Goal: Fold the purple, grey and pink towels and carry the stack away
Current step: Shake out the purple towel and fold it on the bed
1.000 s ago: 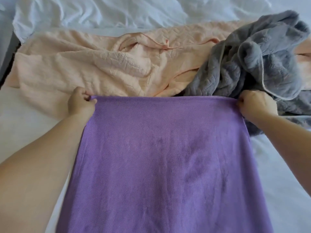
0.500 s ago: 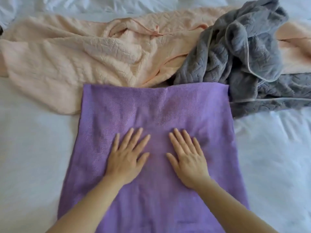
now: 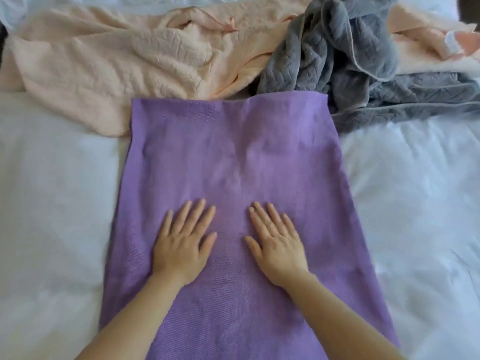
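Note:
The purple towel (image 3: 233,157) lies flat and lengthwise on the white bed, its far edge touching the other two towels. My left hand (image 3: 183,242) and my right hand (image 3: 276,242) rest palm down on its middle, side by side, fingers spread, holding nothing. The pink towel (image 3: 104,63) lies crumpled across the back left and stretches behind to the far right. The grey towel (image 3: 345,53) sits bunched in a heap at the back right, partly on top of the pink one.
The white bed sheet (image 3: 52,229) spreads out on both sides of the purple towel. A dark gap (image 3: 2,40) shows at the bed's far left edge.
A second ago both hands gripped the purple towel's far corners. They let go, laid it flat, and have since slid back toward me along it, palms down.

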The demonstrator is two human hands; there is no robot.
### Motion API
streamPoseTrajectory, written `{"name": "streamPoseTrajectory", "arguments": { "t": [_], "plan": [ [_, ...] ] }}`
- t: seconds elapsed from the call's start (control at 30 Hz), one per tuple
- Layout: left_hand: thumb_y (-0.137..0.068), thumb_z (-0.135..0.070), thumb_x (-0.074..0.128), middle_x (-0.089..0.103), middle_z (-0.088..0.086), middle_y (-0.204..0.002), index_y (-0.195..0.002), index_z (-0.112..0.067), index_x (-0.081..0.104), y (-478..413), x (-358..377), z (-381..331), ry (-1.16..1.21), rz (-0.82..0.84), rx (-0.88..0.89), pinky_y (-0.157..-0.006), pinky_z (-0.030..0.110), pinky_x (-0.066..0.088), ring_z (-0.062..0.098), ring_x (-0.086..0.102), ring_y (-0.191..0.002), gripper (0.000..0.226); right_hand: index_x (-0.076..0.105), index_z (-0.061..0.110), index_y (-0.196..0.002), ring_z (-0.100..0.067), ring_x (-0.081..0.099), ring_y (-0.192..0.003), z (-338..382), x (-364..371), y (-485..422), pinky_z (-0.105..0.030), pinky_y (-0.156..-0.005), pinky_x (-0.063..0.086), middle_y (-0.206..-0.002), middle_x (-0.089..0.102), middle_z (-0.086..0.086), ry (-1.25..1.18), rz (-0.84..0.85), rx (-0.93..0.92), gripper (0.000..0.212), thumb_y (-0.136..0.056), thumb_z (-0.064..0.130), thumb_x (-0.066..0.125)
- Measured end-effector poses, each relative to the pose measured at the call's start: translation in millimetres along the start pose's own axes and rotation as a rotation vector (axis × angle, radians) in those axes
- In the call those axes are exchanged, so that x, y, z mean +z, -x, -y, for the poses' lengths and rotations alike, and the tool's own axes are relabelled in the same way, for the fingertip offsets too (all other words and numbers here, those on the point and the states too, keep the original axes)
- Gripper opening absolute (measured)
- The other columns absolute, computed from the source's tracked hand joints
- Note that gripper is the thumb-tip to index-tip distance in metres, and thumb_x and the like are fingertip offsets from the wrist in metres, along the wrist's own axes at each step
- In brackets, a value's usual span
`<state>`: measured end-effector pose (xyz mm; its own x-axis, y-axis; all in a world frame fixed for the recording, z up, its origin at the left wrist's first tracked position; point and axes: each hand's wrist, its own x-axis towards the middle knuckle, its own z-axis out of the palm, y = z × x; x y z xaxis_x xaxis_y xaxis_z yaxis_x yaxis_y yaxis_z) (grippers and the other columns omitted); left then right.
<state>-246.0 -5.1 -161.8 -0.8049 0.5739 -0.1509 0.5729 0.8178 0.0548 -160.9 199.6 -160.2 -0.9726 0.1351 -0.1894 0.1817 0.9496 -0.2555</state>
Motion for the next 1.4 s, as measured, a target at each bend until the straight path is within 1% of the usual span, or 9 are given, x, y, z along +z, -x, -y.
{"name": "streamPoseTrajectory", "arguments": {
  "t": [0.23,0.33,0.43,0.73,0.9,1.07,1.2,1.3,1.4],
  "plan": [
    [-0.092,-0.048,0.020,0.031,0.008,-0.155,-0.146,-0.017,0.036,26,-10,36,-0.017,-0.075,-0.311,-0.115,0.055,0.010,0.032,0.026,-0.143,0.064,0.020,0.015,-0.150,-0.024,0.009,-0.147,-81,-19,46,-0.043,-0.119,0.010,-0.159,0.014,-0.001,0.039,-0.136,0.511,0.060,-0.098,0.043,0.032],
    [-0.094,-0.046,0.029,0.033,0.005,-0.154,-0.145,-0.021,0.038,66,-11,-34,0.062,-0.139,-0.086,-0.115,0.055,0.013,0.031,0.029,-0.142,0.057,0.036,0.007,-0.144,-0.033,0.025,-0.142,-5,-6,70,-0.046,-0.115,0.022,-0.152,0.031,-0.011,-0.110,-0.226,0.282,0.056,-0.094,0.034,0.040],
    [-0.099,-0.045,0.023,0.032,-0.002,-0.153,-0.146,-0.028,0.035,125,9,-53,0.053,-0.045,0.112,-0.113,0.050,0.023,0.023,0.036,-0.139,0.051,0.033,0.024,-0.146,-0.019,0.023,-0.144,39,26,124,-0.037,-0.117,0.016,-0.154,0.029,0.007,-0.067,-0.076,0.079,0.055,-0.095,0.045,0.031],
    [-0.090,-0.046,0.026,0.039,0.011,-0.150,-0.141,-0.016,0.045,210,14,-11,-0.006,-0.107,-0.306,-0.111,0.057,0.018,0.035,0.036,-0.138,0.062,0.022,0.018,-0.150,-0.024,0.008,-0.147,-50,18,208,-0.044,-0.119,0.010,-0.159,0.014,0.002,0.003,-0.126,0.542,0.061,-0.097,0.046,0.028],
    [-0.095,-0.047,0.029,0.036,0.000,-0.152,-0.145,-0.027,0.038,271,37,-101,0.030,-0.148,-0.026,-0.113,0.050,0.020,0.024,0.038,-0.138,0.055,0.031,0.030,-0.146,-0.021,0.023,-0.144,42,49,270,-0.039,-0.117,0.012,-0.154,0.029,0.009,0.010,-0.107,0.067,0.056,-0.095,0.051,0.026],
    [-0.099,-0.046,0.020,0.031,0.001,-0.155,-0.149,-0.025,0.028,342,75,-47,-0.074,-0.205,-0.149,-0.115,0.047,0.018,0.024,0.031,-0.141,0.056,0.023,0.033,-0.149,-0.016,0.021,-0.144,-32,67,343,-0.036,-0.116,0.012,-0.154,0.026,0.013,0.123,-0.151,0.252,0.063,-0.091,0.057,0.021],
    [-0.095,-0.047,0.030,0.023,0.010,-0.157,-0.149,-0.026,0.027,382,90,-46,0.051,-0.271,-0.434,-0.114,0.053,0.016,0.034,0.023,-0.143,0.057,0.001,0.037,-0.150,-0.011,0.002,-0.147,-56,80,379,-0.031,-0.117,-0.002,-0.155,-0.001,0.022,0.024,-0.162,0.397,0.069,-0.089,0.067,0.014],
    [-0.097,-0.036,0.046,0.021,0.022,-0.154,-0.148,-0.024,0.029,405,94,-56,0.271,-0.344,-0.586,-0.108,0.058,0.026,0.047,0.026,-0.135,0.055,0.010,0.030,-0.151,-0.018,0.008,-0.147,-55,87,398,-0.038,-0.118,0.009,-0.159,0.007,0.014,-0.152,-0.249,0.513,0.072,-0.091,0.060,0.037],
    [-0.093,-0.028,0.055,0.028,0.019,-0.149,-0.150,-0.023,0.019,416,89,-62,0.606,-0.399,-0.640,-0.101,0.050,0.037,0.039,0.034,-0.130,0.067,0.028,0.018,-0.146,-0.024,0.033,-0.135,-48,92,410,-0.040,-0.108,0.028,-0.151,0.030,-0.004,-0.448,-0.425,0.587,0.073,-0.085,0.034,0.065]
  ]
}}
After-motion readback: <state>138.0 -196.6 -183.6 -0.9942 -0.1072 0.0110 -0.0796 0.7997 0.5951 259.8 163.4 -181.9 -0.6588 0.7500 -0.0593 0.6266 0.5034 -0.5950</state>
